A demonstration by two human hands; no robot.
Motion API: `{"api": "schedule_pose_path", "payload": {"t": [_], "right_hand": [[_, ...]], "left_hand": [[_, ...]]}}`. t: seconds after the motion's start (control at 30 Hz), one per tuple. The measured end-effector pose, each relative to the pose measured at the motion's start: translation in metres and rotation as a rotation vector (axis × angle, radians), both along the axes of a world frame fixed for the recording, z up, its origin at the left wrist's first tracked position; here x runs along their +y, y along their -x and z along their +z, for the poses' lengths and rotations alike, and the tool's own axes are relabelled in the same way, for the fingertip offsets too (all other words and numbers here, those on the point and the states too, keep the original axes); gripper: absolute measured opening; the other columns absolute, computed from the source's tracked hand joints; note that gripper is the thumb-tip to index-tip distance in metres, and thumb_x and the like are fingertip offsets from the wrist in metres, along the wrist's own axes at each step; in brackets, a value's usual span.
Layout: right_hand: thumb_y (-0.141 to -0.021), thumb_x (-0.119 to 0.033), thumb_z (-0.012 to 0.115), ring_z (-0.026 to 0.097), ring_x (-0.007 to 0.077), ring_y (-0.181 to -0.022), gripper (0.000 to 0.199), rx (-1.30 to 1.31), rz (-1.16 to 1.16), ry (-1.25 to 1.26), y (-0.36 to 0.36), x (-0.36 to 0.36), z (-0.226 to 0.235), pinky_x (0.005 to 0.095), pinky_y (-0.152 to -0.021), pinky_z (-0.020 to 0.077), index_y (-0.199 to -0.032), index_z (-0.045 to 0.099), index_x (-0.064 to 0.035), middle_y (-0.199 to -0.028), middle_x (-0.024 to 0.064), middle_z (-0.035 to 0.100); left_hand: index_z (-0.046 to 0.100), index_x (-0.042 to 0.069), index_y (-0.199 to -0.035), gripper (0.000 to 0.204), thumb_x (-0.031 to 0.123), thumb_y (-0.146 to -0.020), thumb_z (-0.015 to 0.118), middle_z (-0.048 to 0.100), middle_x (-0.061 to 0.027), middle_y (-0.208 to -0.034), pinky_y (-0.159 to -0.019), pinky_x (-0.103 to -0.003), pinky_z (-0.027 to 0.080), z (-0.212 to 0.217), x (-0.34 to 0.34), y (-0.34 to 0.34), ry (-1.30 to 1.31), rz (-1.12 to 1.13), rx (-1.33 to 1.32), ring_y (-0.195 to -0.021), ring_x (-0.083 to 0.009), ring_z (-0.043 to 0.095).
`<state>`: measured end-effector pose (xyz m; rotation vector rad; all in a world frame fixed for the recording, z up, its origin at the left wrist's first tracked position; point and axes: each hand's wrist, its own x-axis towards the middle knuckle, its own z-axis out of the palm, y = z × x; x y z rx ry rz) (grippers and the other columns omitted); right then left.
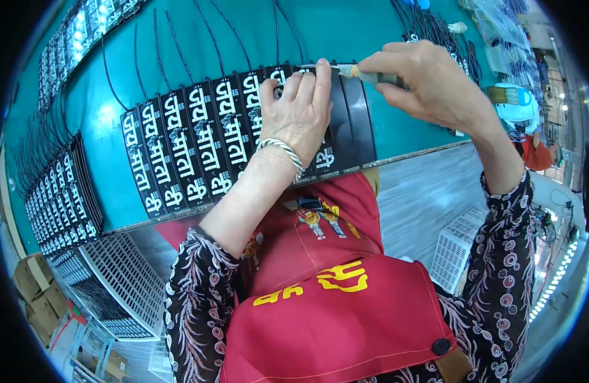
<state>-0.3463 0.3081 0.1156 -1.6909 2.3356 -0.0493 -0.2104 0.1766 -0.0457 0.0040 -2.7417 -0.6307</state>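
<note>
A row of narrow black panels [199, 140] with white lettering lies side by side along the table's near edge. Thin black cables run from their far ends. My left hand [298, 105] rests on the right part of the row, fingers stretched toward the far edge and pressing down. In my right hand [428, 80] is a slim tool [349, 71] with a pale handle and a thin metal tip; its exact kind is unclear. Its tip points left, at the panels' far edge beside my left fingertips. Plain black panels [355, 121] show right of my left hand.
The green table [103, 159] carries stacked lettered panels [65, 198] at left and more panels [84, 41] at far left. Bundled black cables [428, 25] lie at far right. White plastic crates [125, 274] stand below the table, and a brush [508, 96] is at right.
</note>
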Motion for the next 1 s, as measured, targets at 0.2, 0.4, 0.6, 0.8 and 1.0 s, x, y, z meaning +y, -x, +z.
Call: {"api": "schedule_pose_path", "payload": {"t": [0.2, 0.4, 0.6, 0.8, 1.0], "right_hand": [[-0.078, -0.005, 0.066, 0.067, 0.0352, -0.078, 0.024, 0.043, -0.007, -0.148, 0.018, -0.039, 0.020, 0.0444, -0.073, 0.0526, -0.102, 0.072, -0.0050, -0.084, 0.0165, 0.067], [-0.081, -0.009, 0.067, 0.067, 0.0354, -0.084, 0.025, 0.073, -0.033, -0.175, 0.003, -0.025, 0.033, 0.0461, -0.074, 0.0530, -0.106, 0.071, -0.0077, -0.087, 0.0154, 0.067], [-0.088, -0.012, 0.066, 0.064, 0.0322, -0.073, 0.032, 0.069, -0.071, -0.033, -0.039, 0.007, 0.017, 0.0428, -0.064, 0.0514, -0.120, 0.066, -0.0125, -0.084, 0.0119, 0.060], [-0.089, -0.013, 0.066, 0.064, 0.0304, -0.070, 0.033, 0.071, -0.094, -0.053, -0.039, 0.008, 0.018, 0.0420, -0.061, 0.0509, -0.122, 0.066, -0.0134, -0.084, 0.0110, 0.059], [-0.089, -0.012, 0.066, 0.064, 0.0307, -0.073, 0.031, 0.033, -0.109, -0.052, -0.028, 0.000, 0.015, 0.0418, -0.063, 0.0505, -0.119, 0.067, -0.0114, -0.084, 0.0114, 0.060]], "left_hand": [[0.037, 0.002, -0.148, 0.073, 0.026, -0.088, 0.070, 0.060, -0.0056, -0.113, -0.097, -0.052, 0.039, 0.008, -0.006, 0.015, -0.057, 0.016, -0.033, -0.114, -0.0198, 0.057], [0.038, 0.005, -0.150, 0.076, 0.024, -0.085, 0.073, 0.061, -0.0067, -0.123, -0.099, -0.046, 0.036, 0.020, -0.001, 0.007, -0.075, 0.042, -0.001, -0.114, -0.0204, 0.057], [0.044, 0.008, -0.143, 0.064, 0.021, -0.087, 0.071, 0.064, -0.0065, -0.122, -0.099, -0.046, 0.038, 0.022, -0.004, -0.004, -0.088, 0.030, 0.010, -0.112, -0.0211, 0.060], [0.044, 0.008, -0.143, 0.064, 0.021, -0.086, 0.072, 0.064, -0.0068, -0.121, -0.098, -0.046, 0.038, 0.019, -0.004, -0.004, -0.089, 0.026, 0.028, -0.112, -0.0213, 0.060], [0.044, 0.008, -0.143, 0.062, 0.023, -0.088, 0.069, 0.061, -0.0056, -0.122, -0.100, -0.051, 0.035, 0.014, -0.008, 0.002, -0.093, 0.004, -0.005, -0.118, -0.0189, 0.056]]}}
